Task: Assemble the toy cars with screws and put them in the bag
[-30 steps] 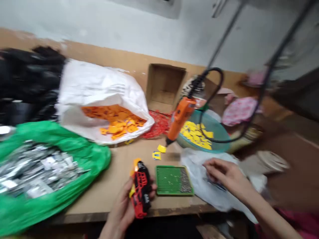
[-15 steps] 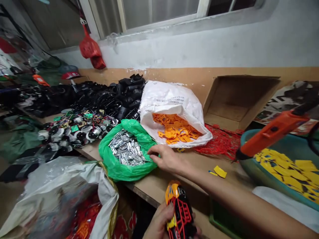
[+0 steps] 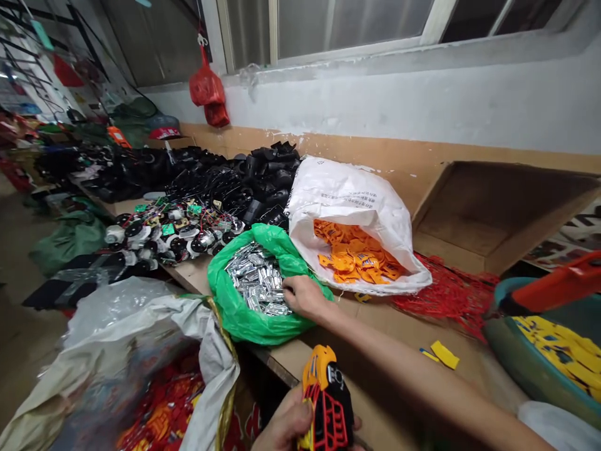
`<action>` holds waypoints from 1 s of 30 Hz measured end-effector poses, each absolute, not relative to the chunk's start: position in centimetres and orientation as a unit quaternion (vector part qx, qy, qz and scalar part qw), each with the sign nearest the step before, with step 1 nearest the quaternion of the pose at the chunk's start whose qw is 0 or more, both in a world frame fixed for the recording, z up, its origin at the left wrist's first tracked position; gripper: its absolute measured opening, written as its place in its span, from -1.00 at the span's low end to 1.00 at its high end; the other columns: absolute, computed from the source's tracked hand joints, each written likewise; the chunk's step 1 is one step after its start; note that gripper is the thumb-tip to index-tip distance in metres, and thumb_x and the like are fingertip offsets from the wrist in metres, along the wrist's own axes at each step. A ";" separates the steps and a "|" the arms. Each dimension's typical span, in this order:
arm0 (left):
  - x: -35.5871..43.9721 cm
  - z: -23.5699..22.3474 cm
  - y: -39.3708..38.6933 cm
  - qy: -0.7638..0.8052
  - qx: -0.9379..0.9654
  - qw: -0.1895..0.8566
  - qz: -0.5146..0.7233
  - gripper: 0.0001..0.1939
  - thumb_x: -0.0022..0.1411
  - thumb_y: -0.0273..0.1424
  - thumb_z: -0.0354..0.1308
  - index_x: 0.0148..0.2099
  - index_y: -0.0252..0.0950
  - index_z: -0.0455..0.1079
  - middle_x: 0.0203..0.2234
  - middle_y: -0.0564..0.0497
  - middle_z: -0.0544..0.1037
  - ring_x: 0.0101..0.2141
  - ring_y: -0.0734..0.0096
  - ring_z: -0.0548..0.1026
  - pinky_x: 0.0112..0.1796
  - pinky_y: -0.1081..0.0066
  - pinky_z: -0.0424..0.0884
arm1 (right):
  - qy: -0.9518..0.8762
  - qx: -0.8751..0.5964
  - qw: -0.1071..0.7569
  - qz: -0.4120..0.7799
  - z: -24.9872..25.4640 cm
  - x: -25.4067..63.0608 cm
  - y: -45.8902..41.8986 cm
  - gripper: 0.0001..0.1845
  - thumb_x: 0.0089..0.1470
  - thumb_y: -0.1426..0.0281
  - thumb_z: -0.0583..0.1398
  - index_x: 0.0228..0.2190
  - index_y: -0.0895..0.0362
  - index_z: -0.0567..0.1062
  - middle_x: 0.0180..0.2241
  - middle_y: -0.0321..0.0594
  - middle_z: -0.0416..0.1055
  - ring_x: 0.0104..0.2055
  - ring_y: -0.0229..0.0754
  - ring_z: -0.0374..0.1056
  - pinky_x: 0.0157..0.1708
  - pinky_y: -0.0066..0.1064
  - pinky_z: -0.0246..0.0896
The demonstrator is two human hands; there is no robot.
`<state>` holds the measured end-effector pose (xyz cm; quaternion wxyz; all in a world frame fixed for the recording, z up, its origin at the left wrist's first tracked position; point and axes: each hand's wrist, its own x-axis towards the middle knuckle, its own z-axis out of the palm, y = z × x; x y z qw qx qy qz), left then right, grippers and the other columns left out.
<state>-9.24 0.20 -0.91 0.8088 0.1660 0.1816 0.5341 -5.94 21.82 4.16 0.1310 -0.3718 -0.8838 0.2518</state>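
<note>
In my left hand [image 3: 286, 421] is an orange, black and red toy car [image 3: 328, 401], gripped low in the view with its orange end pointing up and away. My right hand [image 3: 307, 297] reaches across to the right side of a green plastic bag [image 3: 235, 313]. Its fingers are curled down among small shiny silver metal pieces [image 3: 256, 275] that fill the open bag. Whatever lies between those fingertips is hidden. Just behind the bag, a white woven sack [image 3: 347, 185] lies on its side with orange plastic parts [image 3: 357, 250] in its mouth.
Red parts [image 3: 451, 294], yellow pieces [image 3: 445, 354] and a cardboard box [image 3: 469, 213] are to the right. An orange power tool [image 3: 558, 285] hangs over a green tub [image 3: 526, 357]. Motor assemblies [image 3: 173, 235] and black parts [image 3: 253, 178] sit left. A pale sack [image 3: 201, 338] stands in front.
My right hand has moved from the green bag's right rim in over the silver pieces. The toy car stays in my left hand. The whole view has swung left.
</note>
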 end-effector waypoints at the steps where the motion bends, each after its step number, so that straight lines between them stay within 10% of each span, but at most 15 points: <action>1: -9.4 -1.2 0.3 0.183 0.158 0.805 0.542 -0.53 0.25 -0.14 0.27 0.10 -0.29 0.48 0.02 -0.36 0.60 -0.05 -0.25 0.61 0.02 -0.17 0.41 | -0.873 -0.376 0.152 0.270 4.3 -5.3 21.9 -0.79 0.12 0.51 0.16 -0.33 0.13 0.63 -0.35 -0.14 0.60 -0.22 -0.04 0.49 -0.21 -0.34 0.28; 12: -8.1 0.2 3.1 0.332 0.093 0.697 0.629 -0.44 0.07 -0.19 0.46 0.05 -0.41 0.53 -0.11 -0.29 0.67 -0.03 -0.12 0.60 0.08 0.07 0.44 | -0.588 -0.379 0.357 0.619 6.0 6.5 14.1 -0.71 0.09 0.24 0.28 -0.20 0.15 0.56 -0.51 -0.35 0.41 -0.57 -0.33 0.30 -0.55 -0.52 0.21; 22: -3.8 1.0 4.8 0.366 0.147 0.700 0.596 -0.41 0.01 -0.20 0.50 0.04 -0.36 0.49 -0.15 -0.22 0.66 -0.11 -0.01 0.61 -0.03 0.14 0.50 | -0.583 -0.399 0.402 0.582 4.3 12.5 10.1 -0.64 0.00 0.29 0.40 -0.12 0.09 0.70 -0.29 -0.18 0.51 -0.30 -0.20 0.41 -0.29 -0.41 0.36; 30: -1.7 2.0 5.4 0.373 0.151 0.711 0.577 -0.40 -0.04 -0.19 0.52 0.01 -0.34 0.48 -0.17 -0.21 0.66 -0.16 0.00 0.62 -0.08 0.12 0.53 | -0.507 -0.407 0.355 0.672 3.6 14.6 9.9 -0.56 0.01 0.20 0.42 -0.08 0.10 0.68 -0.41 -0.24 0.55 -0.52 -0.36 0.27 -0.50 -0.51 0.26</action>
